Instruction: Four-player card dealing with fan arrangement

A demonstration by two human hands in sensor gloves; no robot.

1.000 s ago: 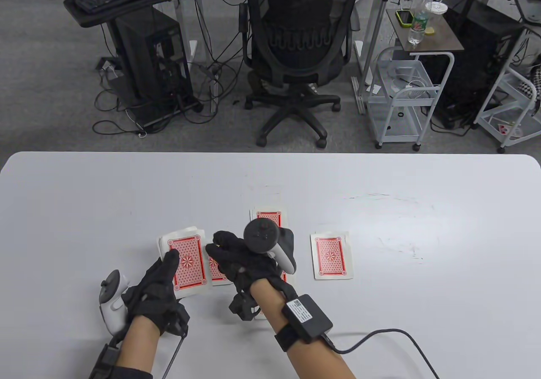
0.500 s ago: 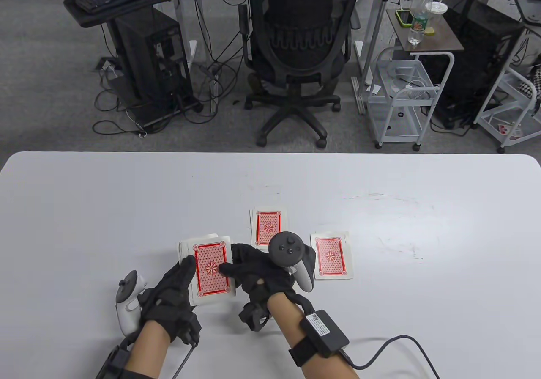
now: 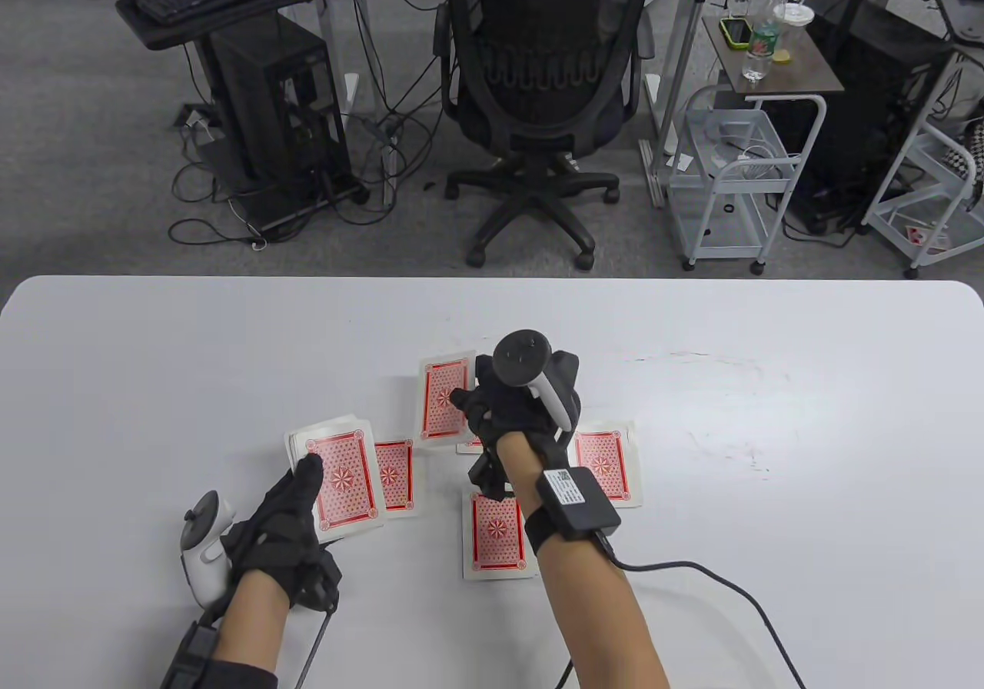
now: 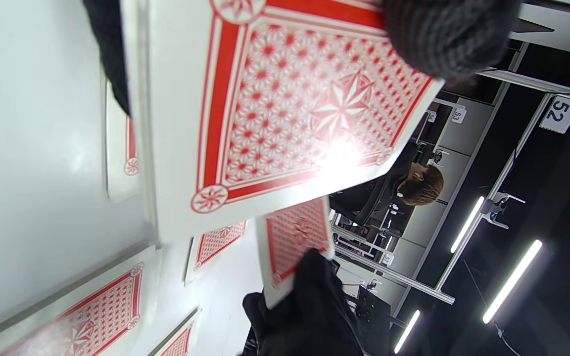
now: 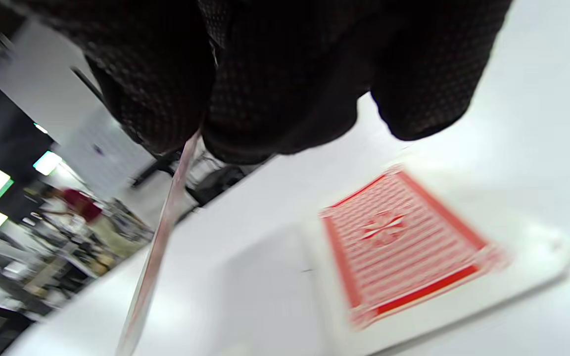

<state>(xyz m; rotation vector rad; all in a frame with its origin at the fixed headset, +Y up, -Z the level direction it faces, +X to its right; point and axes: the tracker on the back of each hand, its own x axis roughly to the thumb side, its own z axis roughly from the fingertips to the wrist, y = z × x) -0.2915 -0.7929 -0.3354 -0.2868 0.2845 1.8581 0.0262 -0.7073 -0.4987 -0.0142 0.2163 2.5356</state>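
My left hand [image 3: 288, 508] grips the red-backed deck [image 3: 338, 481] at the near left, thumb on its top card; the deck [image 4: 285, 113] fills the left wrist view. My right hand [image 3: 470, 403] is raised over the table's middle and pinches a single card [image 3: 444, 399], seen edge-on [image 5: 156, 257] in the right wrist view. Face-down cards lie singly on the table: a left card [image 3: 394, 477] beside the deck, a near card [image 3: 498, 535], a right card [image 3: 607, 464]. The far card [image 3: 466, 448] is mostly hidden under my right hand and shows below it [image 5: 403, 237].
The white table [image 3: 769, 412] stretches bare to the right and far side. A cable [image 3: 692, 574] trails from my right wrist over the near right. An office chair [image 3: 538, 104] and a trolley [image 3: 738, 174] stand beyond the far edge.
My right hand took the top card off the deck and carried it away to the far middle. My left hand, which had shifted right to meet it, moved back left with the deck.
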